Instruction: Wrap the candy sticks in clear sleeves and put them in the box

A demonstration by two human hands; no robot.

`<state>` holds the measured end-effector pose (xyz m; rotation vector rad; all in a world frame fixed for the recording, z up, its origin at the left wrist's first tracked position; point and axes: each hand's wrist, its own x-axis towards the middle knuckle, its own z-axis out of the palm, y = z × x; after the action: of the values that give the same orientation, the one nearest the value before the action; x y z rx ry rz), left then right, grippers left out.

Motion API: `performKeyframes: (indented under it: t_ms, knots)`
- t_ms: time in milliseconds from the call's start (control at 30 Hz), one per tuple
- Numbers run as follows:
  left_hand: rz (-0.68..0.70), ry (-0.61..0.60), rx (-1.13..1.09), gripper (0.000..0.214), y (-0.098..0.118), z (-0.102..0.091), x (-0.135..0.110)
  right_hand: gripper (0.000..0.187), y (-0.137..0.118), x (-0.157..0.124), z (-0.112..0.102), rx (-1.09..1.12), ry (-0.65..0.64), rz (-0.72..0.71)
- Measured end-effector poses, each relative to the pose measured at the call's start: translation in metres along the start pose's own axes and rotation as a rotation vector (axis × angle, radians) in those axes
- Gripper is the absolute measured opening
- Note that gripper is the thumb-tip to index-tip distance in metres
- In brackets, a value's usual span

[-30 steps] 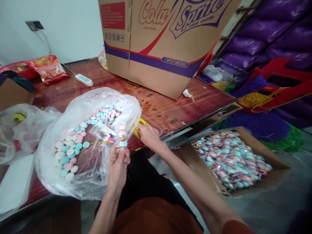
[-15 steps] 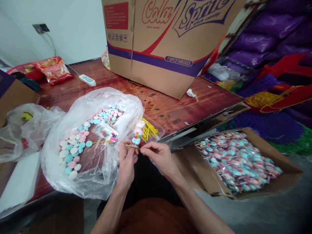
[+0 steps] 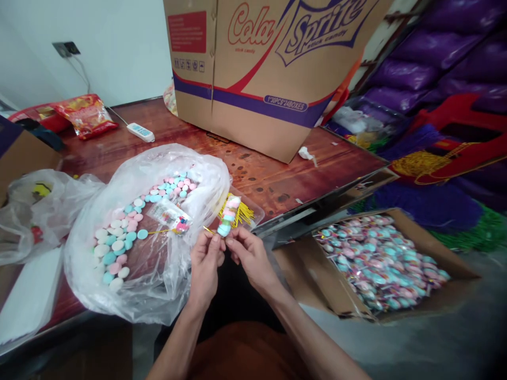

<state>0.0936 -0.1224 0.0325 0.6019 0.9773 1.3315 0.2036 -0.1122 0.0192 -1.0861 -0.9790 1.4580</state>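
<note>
Between my two hands is a stack of pink, white and blue marshmallow candy in a clear wrapper (image 3: 228, 215), tilted upward. My left hand (image 3: 206, 258) is closed on the gathered lower end of the wrapper. A gold twist tie (image 3: 208, 230) sticks out to the left above its fingers. My right hand (image 3: 249, 256) pinches close against the other side, at the twist tie; the fingertips hide the tie's other end. Just beyond, a pile of yellow twist ties (image 3: 242, 212) lies in a clear tray.
A large plastic bag (image 3: 85, 274) of round candies (image 3: 114, 237) lies open on the table (image 3: 273, 190), with a printed wrapper (image 3: 170, 215) on it. A tall carton (image 3: 253, 119) stands behind. At lower right, an open box (image 3: 344, 295) holds many wrapped candies.
My right hand has moved in against the left at the wrapper's neck. The tie's left end now points up, and the candy has tilted slightly to the right.
</note>
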Motion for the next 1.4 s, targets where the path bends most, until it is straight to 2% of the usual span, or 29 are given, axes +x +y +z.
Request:
performKeyframes:
  t_ms: [67, 133, 200, 267, 333, 400, 467, 533, 633, 700, 733, 800, 867, 967, 1067, 1233, 1400]
  knots:
    - [-0.073, -0.033, -0.055, 0.03, 0.007, 0.001, -0.001, 0.024, 0.001, -0.001, -0.001, 0.082, -0.059, 0.0]
    - [-0.233, -0.066, -0.141, 0.036, 0.015, -0.001, -0.002, 0.024, -0.003, -0.001, -0.005, 0.118, -0.147, -0.014]
    - [-0.414, -0.113, -0.182, 0.047, 0.022, -0.005, -0.003, 0.023, -0.01, -0.002, -0.01, 0.065, -0.262, -0.05]
    - [-0.473, -0.142, -0.133, 0.048, 0.023, -0.009, -0.003, 0.02, -0.018, -0.003, -0.013, -0.088, -0.324, -0.163]
    - [-0.411, -0.15, 0.004, 0.043, 0.019, -0.01, -0.002, 0.015, -0.021, -0.004, -0.014, -0.311, -0.287, -0.324]
    - [-0.209, -0.081, 0.158, 0.037, 0.01, -0.01, -0.002, 0.011, -0.02, -0.005, -0.014, -0.523, -0.175, -0.423]
    - [-0.007, 0.006, 0.314, 0.035, -0.001, -0.009, -0.004, 0.008, -0.018, -0.007, -0.014, -0.667, -0.071, -0.406]
    - [0.089, 0.042, 0.46, 0.035, -0.011, -0.009, -0.006, 0.006, -0.016, -0.009, -0.017, -0.738, -0.004, -0.323]
    - [0.088, 0.036, 0.516, 0.038, -0.019, -0.008, -0.006, 0.007, -0.016, -0.011, -0.026, -0.678, -0.048, -0.151]
    - [-0.012, 0.05, 0.389, 0.038, -0.019, -0.005, -0.002, 0.01, -0.015, -0.012, -0.033, -0.569, -0.127, -0.09]
    - [-0.097, 0.061, 0.301, 0.037, -0.017, -0.003, 0.001, 0.011, -0.013, -0.012, -0.036, -0.549, -0.145, -0.112]
    - [-0.293, 0.088, 0.13, 0.03, -0.011, 0.004, 0.006, 0.017, -0.007, -0.015, -0.041, -0.652, -0.109, -0.267]
    - [-0.448, 0.115, 0.008, 0.019, -0.003, 0.011, 0.009, 0.027, 0.0, -0.017, -0.045, -0.885, -0.026, -0.483]
    - [-0.562, 0.155, -0.091, 0.012, 0.006, 0.025, 0.01, 0.032, 0.01, -0.015, -0.052, -1.199, 0.027, -0.694]
    - [-0.642, 0.204, -0.119, 0.022, 0.011, 0.038, 0.007, 0.031, 0.01, -0.009, -0.059, -1.368, 0.017, -0.821]
    - [-0.726, 0.273, -0.13, 0.029, 0.013, 0.047, 0.007, 0.027, 0.0, -0.002, -0.062, -1.45, 0.053, -0.979]
    - [-0.682, 0.243, -0.055, 0.024, 0.007, 0.047, 0.011, 0.026, -0.001, -0.002, -0.062, -1.475, 0.098, -1.032]
